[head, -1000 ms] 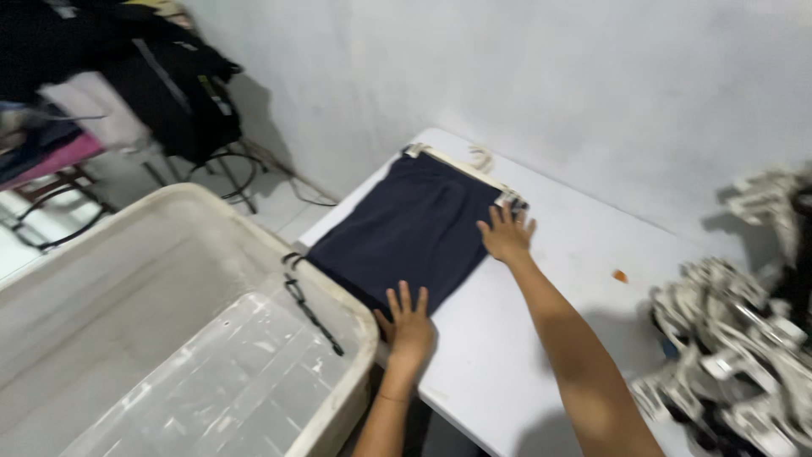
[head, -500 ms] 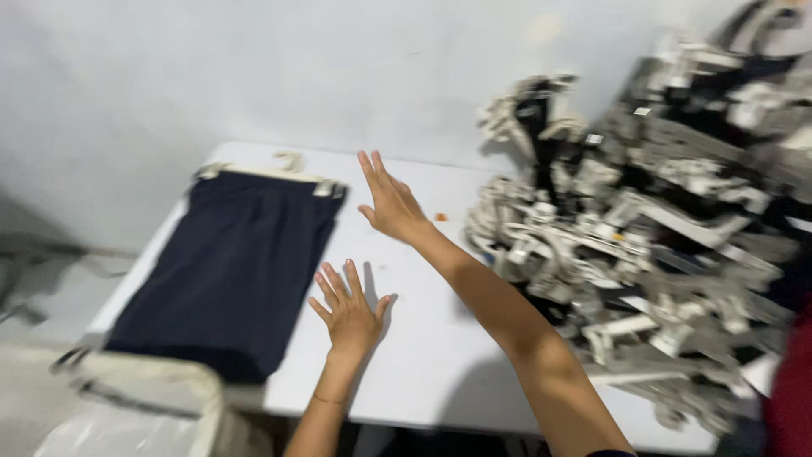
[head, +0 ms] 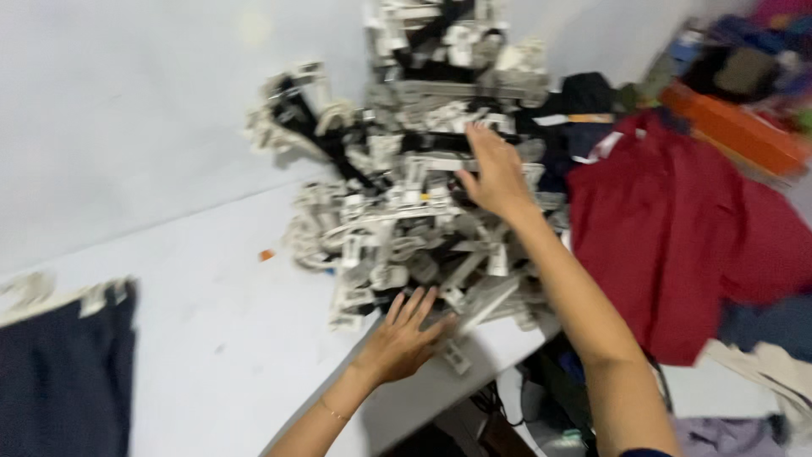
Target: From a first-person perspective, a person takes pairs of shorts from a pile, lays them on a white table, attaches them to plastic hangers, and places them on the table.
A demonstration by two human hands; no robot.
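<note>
On the white table (head: 211, 338), both hands have moved off the navy garment (head: 59, 372); right hand (head: 495, 173) and left hand (head: 406, 338) now rest on the hanger pile (head: 406, 203), fingers spread, grasping nothing.

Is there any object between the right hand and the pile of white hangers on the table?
Nothing visible does. The right hand lies open directly on the upper part of the pile of white hangers. The left hand rests at the pile's near edge on the white table.
</note>
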